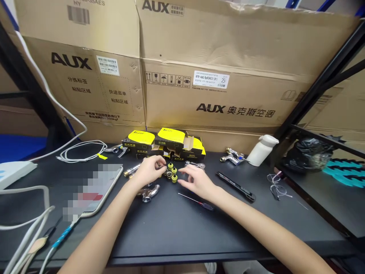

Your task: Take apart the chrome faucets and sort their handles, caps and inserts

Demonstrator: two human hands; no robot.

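Several small yellow-green parts [174, 178] with dark and metal pieces stand clustered on the black table. Just left of the cluster is my left hand [151, 169], its fingers curled together; whatever is between them is hidden. My right hand [196, 180] is at the cluster's right side with thumb and fingers apart, holding nothing. A chrome pipe fitting [148, 193] lies below my left hand, and more metal fittings [131, 170] lie partly behind it. Nearer to me than my right hand, a thin screwdriver [203, 205] rests on the table.
Yellow and black boxes [171, 137] are stacked behind the hands. A phone [98, 190] and white cables [82, 152] lie left. To the right are a black cutter-like tool [236, 186], chrome valves [232, 156], a white bottle [261, 151] and glasses [278, 187]. Large cartons [222, 49] stand behind.
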